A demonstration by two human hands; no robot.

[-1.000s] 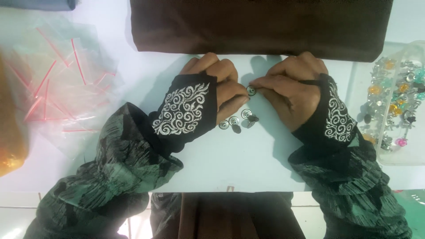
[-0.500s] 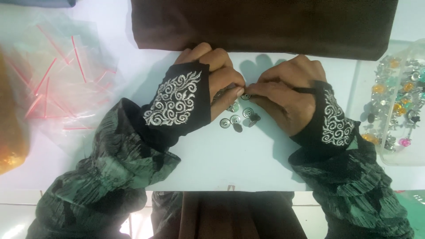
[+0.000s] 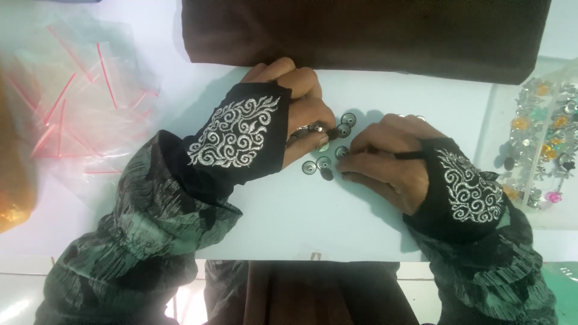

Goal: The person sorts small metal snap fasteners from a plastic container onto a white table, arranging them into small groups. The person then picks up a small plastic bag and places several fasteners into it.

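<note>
At the far left lies an orange-coloured bag, and beside it a loose heap of clear zip bags with red closing strips, on the pale table.

The left hand, in a black half-glove with silver swirl embroidery, rests on the table just below the edge of a dark brown cloth. Its fingers are curled narrow, and thumb and forefinger pinch one small metal snap-button piece at their tips.

Between the two hands lies a little group of round metal snap buttons flat on the table, some touching each other; two more lie slightly higher, near the left fingertips.

The right hand, in the same kind of glove, lies with its fingers close together and pointed to the group. The fingertips touch one button at the edge of it; I cannot tell if it is already gripped or only pressed.

My judgement: the step in hand is picking and pairing the button pieces. The next move calls for a fine pinch by the right hand, lifting one piece without scattering the others.

At the far right stands a clear plastic box with mixed colourful buttons and beads.
</note>
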